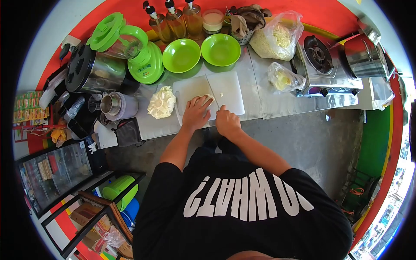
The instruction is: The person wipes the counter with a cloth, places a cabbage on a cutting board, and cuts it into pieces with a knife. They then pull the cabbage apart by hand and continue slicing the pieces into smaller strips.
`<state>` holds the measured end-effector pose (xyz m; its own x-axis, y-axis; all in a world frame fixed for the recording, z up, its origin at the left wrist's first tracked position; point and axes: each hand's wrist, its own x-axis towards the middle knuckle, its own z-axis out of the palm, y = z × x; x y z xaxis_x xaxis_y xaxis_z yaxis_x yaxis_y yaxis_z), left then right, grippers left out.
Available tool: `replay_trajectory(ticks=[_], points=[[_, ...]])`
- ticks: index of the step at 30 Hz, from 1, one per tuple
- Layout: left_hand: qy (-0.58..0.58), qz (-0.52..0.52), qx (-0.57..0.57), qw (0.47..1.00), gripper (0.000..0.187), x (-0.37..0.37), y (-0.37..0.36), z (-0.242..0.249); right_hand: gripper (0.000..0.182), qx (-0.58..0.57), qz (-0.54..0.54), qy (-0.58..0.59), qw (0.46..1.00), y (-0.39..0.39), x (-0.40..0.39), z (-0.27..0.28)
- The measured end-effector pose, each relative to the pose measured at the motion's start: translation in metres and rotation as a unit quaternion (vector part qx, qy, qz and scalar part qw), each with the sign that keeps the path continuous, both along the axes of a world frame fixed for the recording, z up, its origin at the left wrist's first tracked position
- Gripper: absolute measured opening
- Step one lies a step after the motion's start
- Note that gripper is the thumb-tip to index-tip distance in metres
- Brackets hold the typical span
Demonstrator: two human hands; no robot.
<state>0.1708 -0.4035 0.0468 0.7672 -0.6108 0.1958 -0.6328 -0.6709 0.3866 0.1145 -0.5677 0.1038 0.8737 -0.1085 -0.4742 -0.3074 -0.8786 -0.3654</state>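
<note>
A white cutting board (233, 93) lies on the steel counter. My left hand (197, 112) presses down with curled fingers on a pale, cream-coloured piece of food (210, 99), mostly hidden beneath them; its exact kind I cannot make out. The fist of my right hand (228, 121) is wrapped round the handle of a kitchen knife (212, 90). Its thin blade points away from me across the board, just right of the food. A small pale bit (221, 94) lies right of the blade. Left of the board sits a ruffled cream-coloured clump (162, 102).
Two green bowls (181, 55) stand behind the board, with a green blender (145, 65) to their left and pump bottles (175, 19) behind. Plastic bags of pale food (277, 41) and a gas stove (318, 54) are on the right. A metal cup (112, 105) stands left.
</note>
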Motion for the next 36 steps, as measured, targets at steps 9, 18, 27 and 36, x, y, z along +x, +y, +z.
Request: replay_trajectory(ticks=[9, 18, 27, 36], points=[[0.0, -0.003, -0.005, 1.0, 0.054, 0.001, 0.005, -0.003, 0.03, -0.03, -0.025, 0.005, 0.999, 0.014, -0.01, -0.015], [-0.035, -0.012, -0.034, 0.999, 0.051, 0.002, 0.007, -0.007, 0.031, -0.066, -0.029, -0.047, 0.996, 0.017, 0.01, -0.021], [-0.042, -0.022, -0.055, 0.997, 0.047, 0.001, 0.011, -0.01, 0.033, -0.066, -0.089, -0.039, 0.993, 0.035, -0.008, -0.032], [-0.053, -0.027, -0.072, 0.996, 0.043, 0.001, 0.011, -0.009, 0.032, -0.07, -0.07, -0.045, 0.994, 0.036, 0.002, -0.02]])
